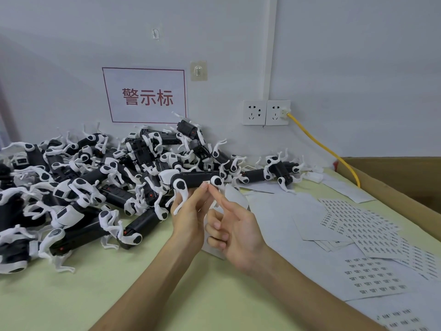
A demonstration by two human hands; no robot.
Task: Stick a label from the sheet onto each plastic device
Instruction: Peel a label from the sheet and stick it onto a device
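Label application, seen from the head camera. Nearest, to the right of the fingers, printed label sheets [372,280] lie spread and overlapping on the green surface [119,295], most rows still filled. Above them, the left hand [188,218] holds one device [193,179] raised off the surface, its fingers curled up around the underside and a white leg, the thumb tip resting on the black body. The right hand [238,235] meets it from the right: the index finger is stretched out with its tip at a small label [206,182] on the body, between the two white hip joints, while the lower fingers [216,226] are loosely curled and appear to hold nothing. Whether the label is already fully stuck down cannot be told at this size. Step in hand, by judgement: seating the label on this device. The next move would call for a firm rub of the fingertip across the label so no edge lifts, then putting this device apart from the unlabelled ones and peeling a fresh label from a sheet. Beyond and to the left of the fingers, the pile [95,175] of like devices covers the surface up to the wall, so most of the task seems to remain. Farthest, a red-framed sign [145,95] hangs above the pile.
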